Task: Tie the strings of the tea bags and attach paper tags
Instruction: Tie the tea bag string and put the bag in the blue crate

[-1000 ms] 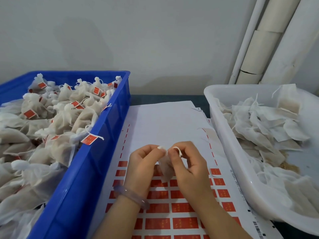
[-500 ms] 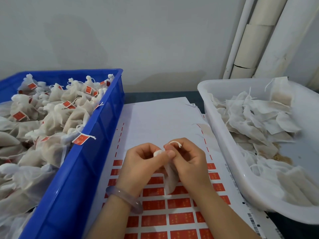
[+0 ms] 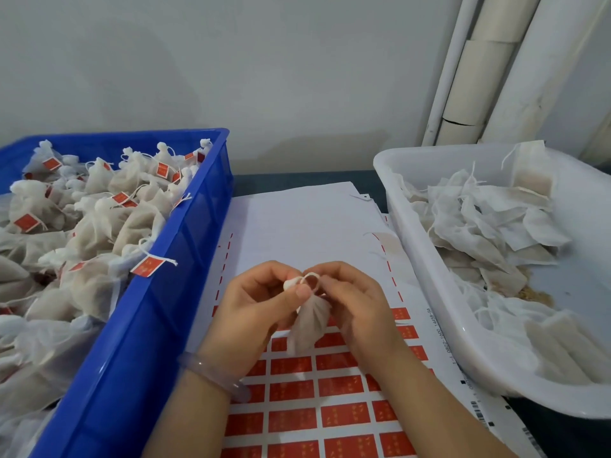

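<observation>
A white mesh tea bag [image 3: 309, 323] hangs between my two hands over the middle of the table. My left hand [image 3: 254, 310] pinches its gathered neck from the left. My right hand [image 3: 355, 302] holds the bag's white string [image 3: 310, 278], which forms a small loop above the neck. Under both hands lies a white sheet with rows of red paper tags [image 3: 342, 386].
A blue crate [image 3: 185, 266] on the left holds several tied tea bags with red tags. A white tub [image 3: 426, 292] on the right holds several loose, untied bags. White pipes run up the wall at the back right. A pale bracelet sits on my left wrist.
The string loop has moved from my right fingertips to sit over the bag's neck, and the bag hangs lower and fuller between my hands. The view has shifted slightly.
</observation>
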{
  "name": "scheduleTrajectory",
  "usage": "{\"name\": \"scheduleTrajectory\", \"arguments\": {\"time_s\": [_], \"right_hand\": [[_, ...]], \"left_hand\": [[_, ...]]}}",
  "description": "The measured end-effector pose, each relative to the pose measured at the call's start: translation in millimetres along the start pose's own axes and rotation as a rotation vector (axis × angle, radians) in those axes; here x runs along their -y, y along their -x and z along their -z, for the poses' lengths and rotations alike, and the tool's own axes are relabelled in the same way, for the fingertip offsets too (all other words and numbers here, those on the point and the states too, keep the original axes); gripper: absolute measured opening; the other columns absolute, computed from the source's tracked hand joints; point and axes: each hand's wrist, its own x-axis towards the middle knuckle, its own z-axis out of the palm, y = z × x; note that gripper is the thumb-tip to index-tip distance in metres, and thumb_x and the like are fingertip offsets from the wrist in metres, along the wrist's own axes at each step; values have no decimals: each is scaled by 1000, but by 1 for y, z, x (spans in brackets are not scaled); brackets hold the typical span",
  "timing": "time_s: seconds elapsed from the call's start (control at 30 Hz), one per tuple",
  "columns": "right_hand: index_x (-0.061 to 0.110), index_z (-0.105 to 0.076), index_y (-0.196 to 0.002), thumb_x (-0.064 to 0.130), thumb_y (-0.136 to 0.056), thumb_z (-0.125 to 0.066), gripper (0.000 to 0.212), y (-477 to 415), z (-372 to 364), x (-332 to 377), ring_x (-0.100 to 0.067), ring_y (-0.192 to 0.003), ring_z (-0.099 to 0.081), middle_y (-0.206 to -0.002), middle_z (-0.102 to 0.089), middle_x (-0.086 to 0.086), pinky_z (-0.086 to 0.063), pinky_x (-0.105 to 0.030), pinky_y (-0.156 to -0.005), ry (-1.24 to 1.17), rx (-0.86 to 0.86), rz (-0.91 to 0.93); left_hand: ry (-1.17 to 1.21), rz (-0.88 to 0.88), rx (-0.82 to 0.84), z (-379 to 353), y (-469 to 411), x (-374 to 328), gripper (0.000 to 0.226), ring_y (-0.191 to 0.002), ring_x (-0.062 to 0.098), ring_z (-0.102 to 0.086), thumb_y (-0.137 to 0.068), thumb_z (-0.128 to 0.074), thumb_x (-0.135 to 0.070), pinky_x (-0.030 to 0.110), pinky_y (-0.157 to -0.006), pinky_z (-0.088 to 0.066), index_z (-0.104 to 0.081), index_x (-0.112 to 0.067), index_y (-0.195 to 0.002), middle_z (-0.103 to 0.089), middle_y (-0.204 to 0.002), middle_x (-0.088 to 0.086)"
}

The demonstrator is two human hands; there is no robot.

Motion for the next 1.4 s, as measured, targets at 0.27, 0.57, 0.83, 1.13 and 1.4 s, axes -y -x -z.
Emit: {"name": "scheduleTrajectory", "arguments": {"time_s": [0.27, 0.57, 0.83, 1.13, 1.4], "right_hand": [[26, -75, -84, 36, -74, -67, 16, 2, 2, 2, -21, -88, -68, -87, -73, -2, -54, -32, -78, -12, 68, 4], [23, -73, -83, 32, -77, -65, 14, 4, 2, 2, -16, -84, -66, -85, -70, 0, -52, -28, -76, -144, 110, -81], [26, -75, -83, 32, -75, -73, 10, 4, -1, 7, -9, -82, -67, -82, -73, 5, -51, -17, -71, 57, -1, 48], [28, -74, -73, 43, -55, -72, 23, 3, 4, 5, -8, -64, -64, -69, -69, 6, -52, -20, -61, -115, -126, -14], [29, -70, -73, 15, -80, -69, 16, 0, 3, 2, -14, -59, -64, -67, -67, 1, -49, -21, -49, -112, -161, -12]], "left_hand": [[-113, 15, 9, 3, 3, 0, 54, -71, 21, -65, -60, -78, -49, 26, -59, -54, -62, -6, -89, -64, -76, 9], [-58, 56, 36, 1, 2, 2, 43, -73, 33, -58, -55, -82, -49, 37, -63, -51, -66, -16, -77, -60, -79, 14], [-273, -7, -80, -2, 0, 3, 42, -65, 26, -66, -58, -69, -39, 27, -56, -56, -64, -3, -80, -66, -72, 15], [-236, -63, -125, -1, 1, 2, 36, -58, 21, -64, -59, -70, -36, 26, -57, -55, -64, -5, -75, -66, -67, 6], [-252, 6, -140, -1, 1, 5, 20, -60, 21, -69, -59, -71, -31, 22, -55, -55, -72, -14, -70, -71, -68, 5]]}}
